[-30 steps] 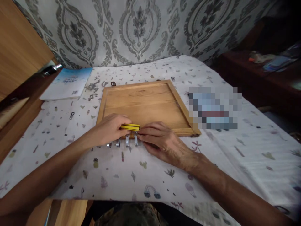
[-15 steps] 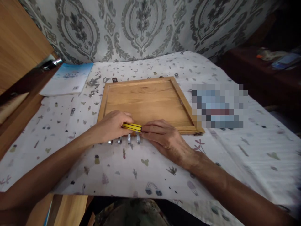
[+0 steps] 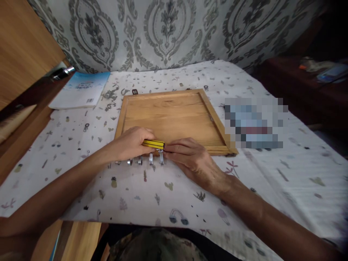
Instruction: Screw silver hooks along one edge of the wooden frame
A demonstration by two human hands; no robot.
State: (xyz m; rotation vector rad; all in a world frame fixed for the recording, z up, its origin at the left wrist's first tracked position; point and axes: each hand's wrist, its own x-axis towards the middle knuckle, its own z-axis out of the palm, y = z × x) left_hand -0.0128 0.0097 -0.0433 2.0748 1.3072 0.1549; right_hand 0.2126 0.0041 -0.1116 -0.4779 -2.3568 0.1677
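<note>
My left hand (image 3: 132, 142) is closed around the left end of a yellow stick with black lengthwise stripes (image 3: 153, 144). Its exact kind does not show. At the stick's dark right end are the fingers of my right hand (image 3: 187, 154), pressed together; what lies inside them is hidden. Both hands rest over the near edge of a framed wooden board (image 3: 168, 112), which lies flat on the cloth. Along that edge several shiny metal strips (image 3: 151, 159) stick out toward me, the rightmost just below the stick's end.
A patterned white cloth (image 3: 130, 203) covers the table. At the back left lies a blue and white book (image 3: 81, 90), with a dark shiny object (image 3: 63, 73) beside it. A pixelated item (image 3: 252, 125) lies right of the board. Behind hangs a grey patterned curtain (image 3: 168, 32).
The view has shifted slightly, so the scene sits a little farther right. Both hands keep nearly the same places, and the yellow stick's angle looks slightly different.
</note>
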